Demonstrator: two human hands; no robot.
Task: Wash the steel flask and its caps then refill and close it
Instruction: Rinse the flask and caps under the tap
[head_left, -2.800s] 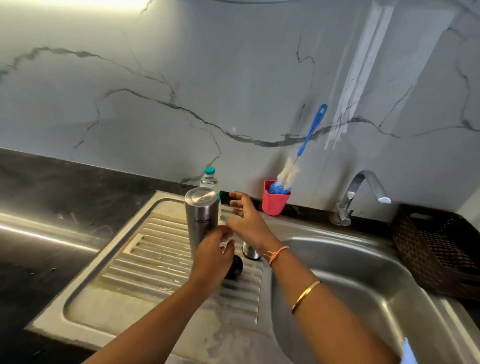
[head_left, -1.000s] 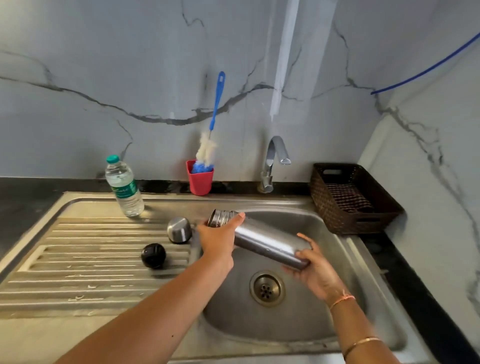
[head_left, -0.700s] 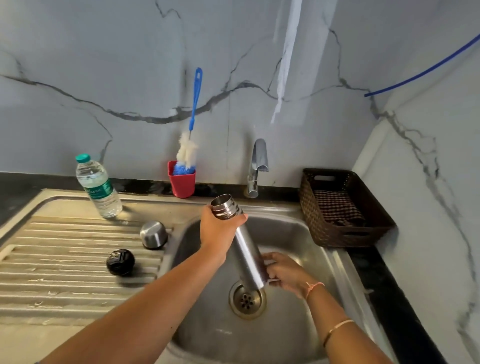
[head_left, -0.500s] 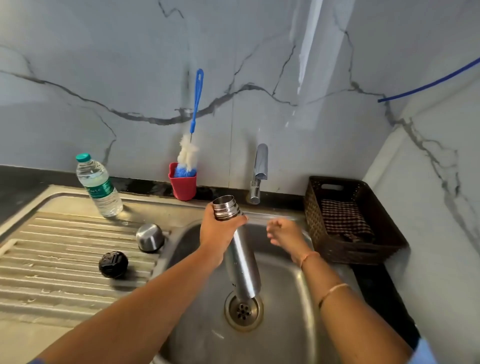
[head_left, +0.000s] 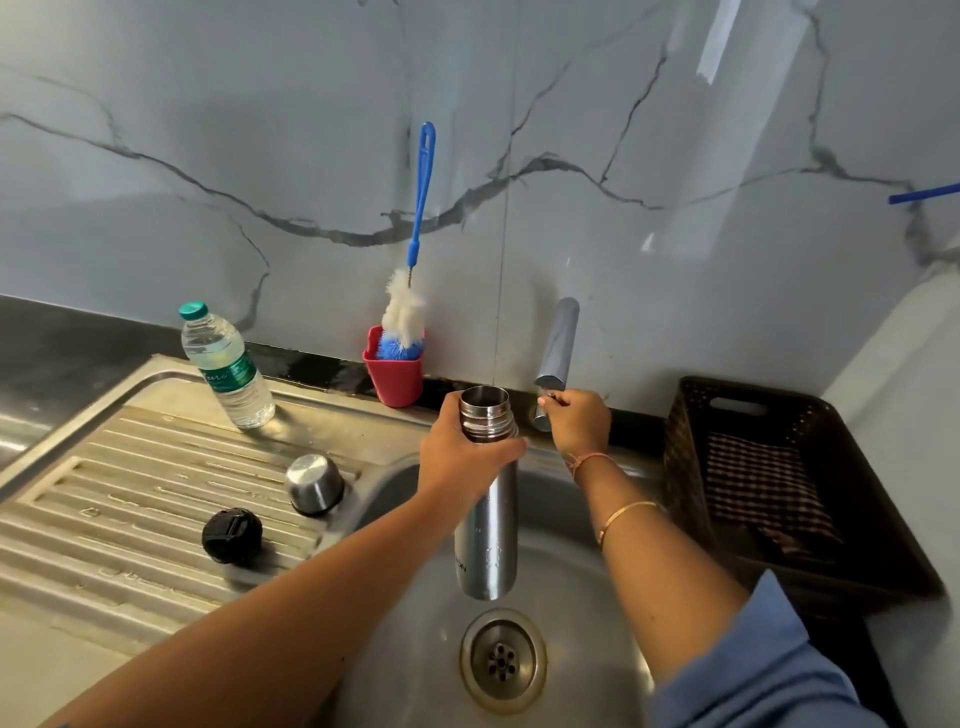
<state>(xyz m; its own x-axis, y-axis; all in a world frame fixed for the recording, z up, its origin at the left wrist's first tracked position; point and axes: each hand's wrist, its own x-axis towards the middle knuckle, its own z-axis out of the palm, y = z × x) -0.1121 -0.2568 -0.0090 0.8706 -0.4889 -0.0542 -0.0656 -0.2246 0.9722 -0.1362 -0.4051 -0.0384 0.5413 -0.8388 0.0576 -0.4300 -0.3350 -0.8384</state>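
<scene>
My left hand (head_left: 457, 457) grips the open steel flask (head_left: 487, 530) just below its threaded neck and holds it upright over the sink basin (head_left: 566, 582), above the drain (head_left: 503, 661). My right hand (head_left: 579, 423) is at the base of the tap (head_left: 557, 345), fingers curled round its small handle. No water runs from the spout. The steel outer cap (head_left: 313, 484) stands mouth-down on the ribbed drainboard (head_left: 130, 499). The black inner cap (head_left: 231, 535) lies in front of it.
A plastic water bottle (head_left: 224, 366) stands at the back of the drainboard. A red cup (head_left: 394, 379) against the wall holds a blue-handled bottle brush (head_left: 415, 249). A dark wicker basket (head_left: 779, 499) with a checked cloth sits right of the sink.
The flask went from the drainboard to over the basin and from tilted to upright. My right hand let go of its bottom and moved up to the tap handle.
</scene>
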